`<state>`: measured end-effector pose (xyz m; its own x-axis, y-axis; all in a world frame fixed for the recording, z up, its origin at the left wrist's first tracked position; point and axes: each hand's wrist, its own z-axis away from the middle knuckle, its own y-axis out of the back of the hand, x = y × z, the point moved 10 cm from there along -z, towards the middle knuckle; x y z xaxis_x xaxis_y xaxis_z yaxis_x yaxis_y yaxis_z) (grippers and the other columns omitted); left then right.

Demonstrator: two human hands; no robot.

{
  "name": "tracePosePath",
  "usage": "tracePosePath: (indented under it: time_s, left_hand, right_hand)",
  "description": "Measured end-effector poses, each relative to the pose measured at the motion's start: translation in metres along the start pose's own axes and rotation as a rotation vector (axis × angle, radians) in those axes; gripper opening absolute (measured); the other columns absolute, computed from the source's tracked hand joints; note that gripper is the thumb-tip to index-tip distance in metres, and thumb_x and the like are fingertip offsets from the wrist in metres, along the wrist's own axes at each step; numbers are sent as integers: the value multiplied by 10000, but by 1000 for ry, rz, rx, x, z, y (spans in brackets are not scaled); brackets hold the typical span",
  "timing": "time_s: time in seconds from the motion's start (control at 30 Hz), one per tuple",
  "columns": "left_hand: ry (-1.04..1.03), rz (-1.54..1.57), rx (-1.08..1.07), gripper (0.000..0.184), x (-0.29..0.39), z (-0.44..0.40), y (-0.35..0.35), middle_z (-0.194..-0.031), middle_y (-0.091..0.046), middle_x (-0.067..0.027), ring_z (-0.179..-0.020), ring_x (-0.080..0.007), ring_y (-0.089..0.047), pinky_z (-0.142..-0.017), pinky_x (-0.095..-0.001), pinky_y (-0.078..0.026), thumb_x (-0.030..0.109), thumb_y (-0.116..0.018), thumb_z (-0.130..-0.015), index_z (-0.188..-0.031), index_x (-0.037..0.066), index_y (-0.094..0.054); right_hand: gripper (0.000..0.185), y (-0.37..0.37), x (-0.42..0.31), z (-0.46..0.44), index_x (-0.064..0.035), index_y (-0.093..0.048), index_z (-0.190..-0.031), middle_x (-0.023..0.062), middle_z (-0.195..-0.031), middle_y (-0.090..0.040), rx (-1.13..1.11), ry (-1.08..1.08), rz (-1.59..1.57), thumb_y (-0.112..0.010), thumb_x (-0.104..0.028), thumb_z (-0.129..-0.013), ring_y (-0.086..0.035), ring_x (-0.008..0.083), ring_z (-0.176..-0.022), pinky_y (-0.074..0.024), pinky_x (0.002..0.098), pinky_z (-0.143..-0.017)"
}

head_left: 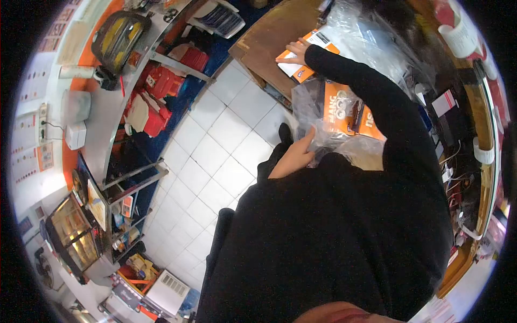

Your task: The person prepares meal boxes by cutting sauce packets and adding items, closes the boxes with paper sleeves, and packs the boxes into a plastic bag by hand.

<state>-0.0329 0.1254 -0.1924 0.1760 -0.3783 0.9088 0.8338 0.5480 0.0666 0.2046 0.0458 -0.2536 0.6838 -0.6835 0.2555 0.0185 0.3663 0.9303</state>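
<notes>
My right hand [298, 53] lies with spread fingers on a flat orange-and-white box [318, 47] near the edge of a brown worktop. Closer to my body, my left hand [296, 156] has its fingers closed at the edge of a clear plastic bag [308, 102], with one finger stretched along it. Its other fingertips are partly hidden. Inside or under that plastic sit orange printed packages [339, 107] with large white lettering. My right sleeve covers part of them. More crumpled clear plastic [361, 40] lies beyond the box.
A brown board surface [280, 32] extends past my right hand. White floor tiles [215, 161] run to my left. Shelving across the aisle holds red bundles [161, 81], below a counter with a black-and-yellow case [119, 40]. Cables and a black device [452, 129] are on the right.
</notes>
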Motion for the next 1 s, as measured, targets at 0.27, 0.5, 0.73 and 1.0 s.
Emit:
tracePosePath:
  time_s: [0.27,0.5,0.73,1.0]
  left_hand:
    - [-131,-92,183,669,13,-7,36,-913,-547,-235,-686,-220,-556,-654,-296,-448,8,-437,-705,-1316,-1,-164]
    - [-414,252,428,676,112,-12,89,-827,-529,-89,-596,-94,-508,-466,-221,-443,-62,-345,-688,-1334,30,-171]
    - [-554,-42,367,617,178,-3,62,-1161,-434,-252,-740,-202,-527,-677,-243,-441,-65,-417,-695,-1289,-26,-254]
    - [-524,192,291,620,175,-4,56,-1257,-358,-177,-773,-152,-523,-625,-207,-456,-47,-436,-725,-1302,-37,-210]
  right_hand:
    - [1135,201,57,142,-104,-217,-1326,300,-1089,-396,670,-476,-314,-742,-408,-366,-409,426,-974,-332,411,-880]
    - [1110,194,-18,270,15,-58,-1323,306,-1171,-299,1310,-1031,-971,-711,-401,-528,-343,381,-1042,-261,421,-919]
    - [940,93,-50,238,-200,-232,-1325,329,-1223,-217,381,-1385,-639,-660,-446,-525,-250,468,-1102,-249,590,-839]
    - [930,46,-10,294,-157,-298,-1294,172,-1380,-139,-306,-1236,-486,-557,-647,-547,-99,319,-1279,-42,696,-872]
